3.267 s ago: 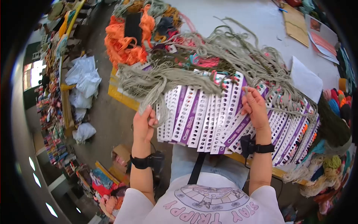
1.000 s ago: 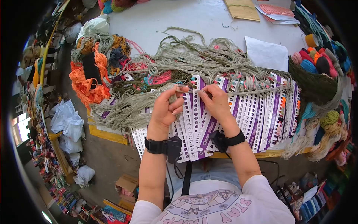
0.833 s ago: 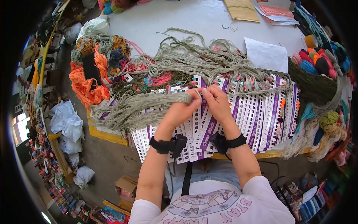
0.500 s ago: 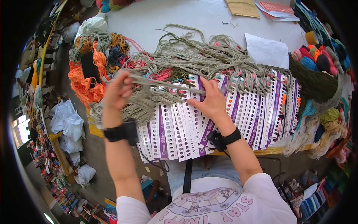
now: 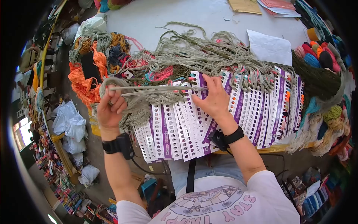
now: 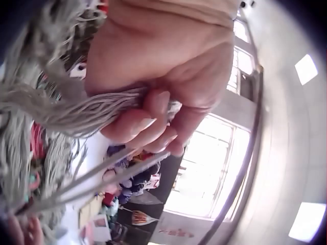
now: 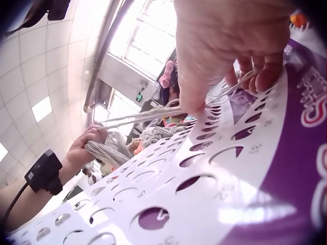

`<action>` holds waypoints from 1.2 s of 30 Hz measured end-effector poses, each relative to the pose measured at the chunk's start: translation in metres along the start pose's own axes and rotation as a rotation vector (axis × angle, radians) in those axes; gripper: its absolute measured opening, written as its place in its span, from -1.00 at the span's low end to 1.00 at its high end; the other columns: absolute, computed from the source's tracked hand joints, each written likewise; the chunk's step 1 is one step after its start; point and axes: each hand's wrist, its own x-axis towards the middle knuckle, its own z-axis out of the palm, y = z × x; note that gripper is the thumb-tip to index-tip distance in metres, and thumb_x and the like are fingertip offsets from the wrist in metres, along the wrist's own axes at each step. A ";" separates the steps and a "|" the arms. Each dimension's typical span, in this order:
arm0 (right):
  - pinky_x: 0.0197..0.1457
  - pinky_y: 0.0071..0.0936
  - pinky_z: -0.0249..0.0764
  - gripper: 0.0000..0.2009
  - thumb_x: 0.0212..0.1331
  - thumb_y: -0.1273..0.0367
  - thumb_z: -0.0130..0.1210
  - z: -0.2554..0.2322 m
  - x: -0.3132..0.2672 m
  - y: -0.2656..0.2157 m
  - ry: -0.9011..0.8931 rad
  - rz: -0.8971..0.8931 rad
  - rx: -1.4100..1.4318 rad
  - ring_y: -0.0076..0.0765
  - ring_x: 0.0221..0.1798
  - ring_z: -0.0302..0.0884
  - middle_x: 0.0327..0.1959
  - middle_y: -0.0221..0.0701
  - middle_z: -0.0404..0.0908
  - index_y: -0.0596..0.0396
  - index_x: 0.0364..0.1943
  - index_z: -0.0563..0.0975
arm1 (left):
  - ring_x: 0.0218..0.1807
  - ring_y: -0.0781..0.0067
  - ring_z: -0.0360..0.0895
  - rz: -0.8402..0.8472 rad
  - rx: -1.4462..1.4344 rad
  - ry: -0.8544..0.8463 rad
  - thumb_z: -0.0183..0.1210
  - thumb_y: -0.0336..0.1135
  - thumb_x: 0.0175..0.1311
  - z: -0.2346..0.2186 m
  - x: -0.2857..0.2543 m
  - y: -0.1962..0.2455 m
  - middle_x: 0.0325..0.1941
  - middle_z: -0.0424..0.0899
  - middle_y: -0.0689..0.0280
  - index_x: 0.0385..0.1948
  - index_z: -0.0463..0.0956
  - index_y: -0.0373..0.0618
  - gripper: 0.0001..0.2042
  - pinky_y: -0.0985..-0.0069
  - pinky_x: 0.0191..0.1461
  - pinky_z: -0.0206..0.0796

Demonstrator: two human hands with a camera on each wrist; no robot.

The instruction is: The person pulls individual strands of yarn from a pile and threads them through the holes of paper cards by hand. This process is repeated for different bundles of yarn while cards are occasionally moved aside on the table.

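My left hand (image 5: 111, 108) is raised left of the fanned cards. It pinches taut strands of grey embroidery floss (image 5: 156, 88) and also grips a thicker floss bundle (image 6: 102, 109) in its curled fingers. The strands run right to a white and purple perforated card (image 5: 197, 80) marked "Cross Stitch". My right hand (image 5: 213, 98) rests on that card, thumb and index finger spread. In the right wrist view, the right fingertips (image 7: 263, 76) press at its row of holes, and the strands (image 7: 138, 118) pass behind the thumb. The left hand (image 7: 88, 145) shows farther off there.
Loose grey floss (image 5: 186, 56) heaps behind the cards. Orange skeins (image 5: 80, 80) lie left around a black block (image 5: 89, 67). A white paper (image 5: 270, 46) and dark green floss (image 5: 317, 80) are at the right, near coloured skeins (image 5: 322, 56). White bags (image 5: 69, 121) stand at the far left.
The hands met over the cards about a second ago. My left hand has since swung left, drawing the strands taut. The right hand's thumb and index finger have spread on the card.
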 end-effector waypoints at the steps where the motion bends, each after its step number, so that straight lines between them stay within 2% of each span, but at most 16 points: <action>1: -0.26 -0.31 0.40 -0.39 -0.34 0.17 0.14 0.001 0.000 0.001 0.006 -0.007 -0.006 -0.22 -0.17 0.40 -0.20 -0.33 0.32 0.08 -0.05 0.34 | -0.75 0.70 -0.07 0.025 -0.183 -0.021 -0.26 -0.32 0.31 -0.002 0.001 -0.005 -0.68 0.06 0.47 -0.07 0.25 -0.16 -0.76 0.72 -0.65 -0.04; 4: -0.24 -0.31 0.40 -0.39 -0.34 0.18 0.14 0.004 0.000 0.003 0.024 -0.011 -0.029 -0.21 -0.16 0.40 -0.19 -0.33 0.32 0.08 -0.05 0.34 | -0.74 0.74 -0.06 0.208 -0.394 -0.068 -0.23 -0.34 0.29 -0.014 0.007 0.021 -0.68 0.08 0.46 -0.08 0.26 -0.23 -0.76 0.70 -0.66 -0.04; 6: -0.23 -0.31 0.40 -0.38 -0.35 0.18 0.14 0.005 -0.001 0.003 0.031 -0.009 -0.034 -0.21 -0.16 0.40 -0.19 -0.33 0.32 0.09 -0.05 0.34 | -0.74 0.74 -0.03 0.383 -0.155 0.112 -0.18 -0.33 0.28 -0.046 0.003 0.068 -0.67 0.17 0.44 -0.06 0.28 -0.26 -0.73 0.71 -0.65 0.00; 8: -0.22 -0.31 0.40 -0.38 -0.36 0.17 0.14 0.004 -0.001 0.002 0.037 -0.010 -0.023 -0.21 -0.16 0.40 -0.18 -0.33 0.32 0.10 -0.05 0.34 | -0.72 0.75 0.03 0.468 0.473 0.670 -0.08 -0.26 0.23 -0.044 0.007 0.100 -0.54 0.33 0.48 -0.11 0.32 -0.25 -0.71 0.74 -0.64 -0.01; 11: -0.27 -0.32 0.39 -0.52 -0.34 0.29 0.14 0.003 0.001 0.000 0.109 -0.052 0.023 -0.21 -0.20 0.39 -0.22 -0.34 0.31 -0.01 -0.16 0.38 | -0.67 0.78 0.13 0.659 1.369 1.161 0.05 -0.22 0.13 -0.112 -0.021 0.132 -0.49 0.41 0.47 -0.20 0.40 -0.19 -0.72 0.73 -0.67 -0.02; 13: -0.36 -0.33 0.37 -0.72 -0.29 0.41 0.12 0.000 0.001 -0.007 0.176 -0.088 0.091 -0.24 -0.27 0.38 -0.31 -0.39 0.32 -0.05 -0.35 0.45 | -0.64 0.78 0.18 0.477 1.046 1.030 0.14 -0.18 0.04 -0.052 -0.027 0.083 -0.54 0.41 0.49 -0.30 0.47 -0.12 -0.74 0.73 -0.68 -0.02; 15: -0.40 -0.33 0.36 -0.80 -0.27 0.43 0.10 0.004 0.000 -0.009 0.146 -0.122 0.063 -0.27 -0.30 0.37 -0.37 -0.42 0.33 -0.05 -0.43 0.47 | -0.63 0.77 0.21 0.228 1.121 0.656 0.16 -0.19 0.01 0.005 -0.027 0.006 -0.63 0.41 0.50 -0.38 0.51 -0.09 -0.79 0.76 -0.60 0.01; 17: -0.44 -0.42 0.33 -0.88 -0.22 0.45 0.08 0.005 0.001 -0.011 0.160 -0.186 -0.002 -0.37 -0.41 0.38 -0.52 -0.48 0.35 -0.02 -0.49 0.50 | -0.50 0.65 0.40 -0.170 1.138 0.638 0.16 -0.29 -0.01 0.055 -0.014 -0.064 -0.49 0.56 0.43 -0.42 0.55 -0.13 -0.84 0.64 -0.48 0.21; 18: -0.45 -0.41 0.33 -0.88 -0.22 0.45 0.08 0.005 0.000 -0.012 0.116 -0.167 0.020 -0.35 -0.42 0.39 -0.54 -0.47 0.35 -0.03 -0.49 0.49 | -0.49 0.61 0.43 -0.144 1.088 0.469 0.16 -0.32 -0.02 0.055 -0.008 -0.095 -0.54 0.57 0.35 -0.41 0.55 -0.20 -0.83 0.57 -0.41 0.26; 20: -0.46 -0.37 0.34 -0.88 -0.21 0.45 0.08 0.001 -0.005 -0.013 0.026 -0.128 0.063 -0.32 -0.44 0.41 -0.56 -0.47 0.36 -0.03 -0.48 0.49 | -0.62 0.65 0.36 0.019 1.205 0.456 0.16 -0.33 -0.01 0.052 0.005 -0.142 -0.54 0.58 0.38 -0.42 0.55 -0.20 -0.84 0.64 -0.53 0.21; 23: -0.46 -0.40 0.35 -0.75 -0.22 0.41 0.12 -0.015 -0.014 -0.025 -0.161 -0.044 0.165 -0.33 -0.46 0.44 -0.56 -0.46 0.40 -0.04 -0.32 0.46 | -0.60 0.64 0.38 0.009 1.351 0.489 0.15 -0.36 -0.01 0.066 0.011 -0.155 -0.59 0.56 0.34 -0.44 0.53 -0.27 -0.83 0.63 -0.53 0.23; 26: -0.45 -0.41 0.36 -0.55 -0.25 0.35 0.16 -0.027 -0.023 -0.032 -0.359 0.013 0.152 -0.31 -0.43 0.46 -0.50 -0.43 0.44 -0.07 -0.12 0.39 | -0.60 0.66 0.37 -0.076 1.223 0.504 0.14 -0.38 -0.01 0.063 0.017 -0.161 -0.62 0.55 0.33 -0.46 0.52 -0.29 -0.85 0.62 -0.53 0.22; 27: -0.44 -0.39 0.37 -0.39 -0.28 0.32 0.19 -0.030 -0.026 -0.035 -0.391 -0.008 0.142 -0.27 -0.41 0.46 -0.46 -0.39 0.46 -0.06 0.02 0.29 | -0.60 0.67 0.37 -0.061 1.180 0.521 0.14 -0.39 -0.01 0.065 0.019 -0.161 -0.63 0.54 0.33 -0.47 0.52 -0.30 -0.85 0.62 -0.53 0.22; 31: -0.43 -0.32 0.38 -0.33 -0.27 0.34 0.18 -0.025 -0.036 -0.037 -0.199 -0.062 0.113 -0.21 -0.39 0.47 -0.41 -0.33 0.48 -0.01 0.09 0.21 | -0.60 0.69 0.36 -0.006 1.139 0.534 0.11 -0.39 0.01 0.079 0.023 -0.161 -0.64 0.52 0.36 -0.50 0.51 -0.31 -0.86 0.64 -0.55 0.20; 35: -0.49 -0.39 0.37 -0.36 -0.26 0.42 0.12 -0.025 -0.040 -0.038 -0.142 -0.012 0.213 -0.25 -0.56 0.44 -0.58 -0.36 0.45 0.04 0.09 0.22 | -0.61 0.68 0.36 0.077 1.092 0.540 0.09 -0.38 0.03 0.081 0.029 -0.170 -0.65 0.51 0.39 -0.52 0.51 -0.29 -0.86 0.66 -0.56 0.19; 36: -0.51 -0.43 0.36 -0.37 -0.25 0.45 0.10 -0.028 -0.041 -0.039 -0.124 0.010 0.276 -0.30 -0.61 0.42 -0.63 -0.38 0.43 0.06 0.08 0.23 | -0.61 0.65 0.38 -0.006 0.931 0.533 0.09 -0.37 0.03 0.081 0.029 -0.170 -0.65 0.52 0.37 -0.53 0.51 -0.28 -0.86 0.64 -0.54 0.20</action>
